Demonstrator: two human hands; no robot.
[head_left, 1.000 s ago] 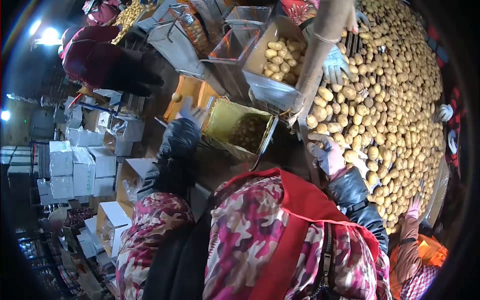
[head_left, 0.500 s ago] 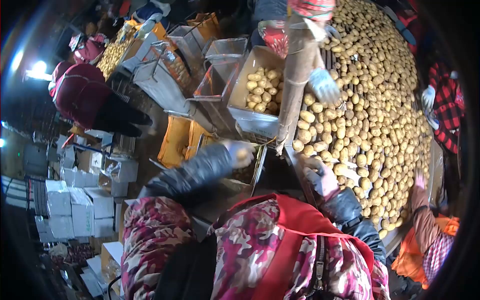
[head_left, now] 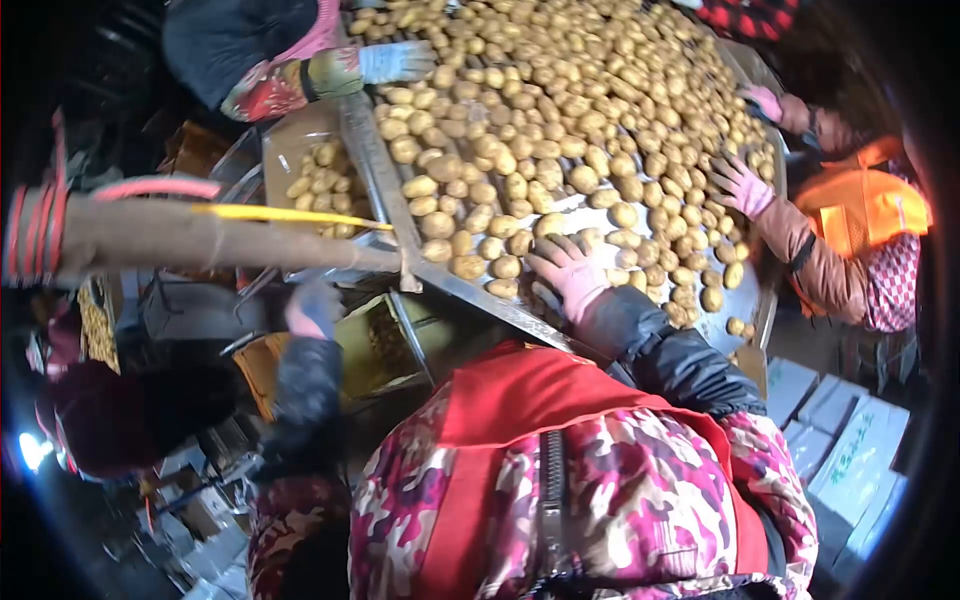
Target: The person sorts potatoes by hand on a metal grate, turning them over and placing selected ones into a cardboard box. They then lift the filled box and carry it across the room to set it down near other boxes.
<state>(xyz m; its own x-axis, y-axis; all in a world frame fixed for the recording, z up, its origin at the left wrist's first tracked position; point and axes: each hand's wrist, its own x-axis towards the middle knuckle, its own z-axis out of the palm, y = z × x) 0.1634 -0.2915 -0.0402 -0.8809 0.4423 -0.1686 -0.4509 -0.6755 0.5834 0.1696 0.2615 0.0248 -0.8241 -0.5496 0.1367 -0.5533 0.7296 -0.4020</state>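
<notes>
The right hand [head_left: 575,278] is spread wide, potatoes [head_left: 549,225] just ahead. Beside a yellow-lined bin [head_left: 352,340], the blurred left hand's [head_left: 315,308] grip is unclear.

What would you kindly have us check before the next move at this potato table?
1. Right hand over the potatoes: ok, fingers spread at the near side of the table.
2. Left hand unloaded: cannot tell, it is blurred.
3. Green-lined container within the left hand's reach: ok, apparently, since it sits close by.
4. Left hand clear of the wooden pole: cannot tell, depth is unclear.
5. Co-workers' blue-gloved hand and nearer pink-gloved hand clear of the right hand: ok, both are apart from it.
</notes>
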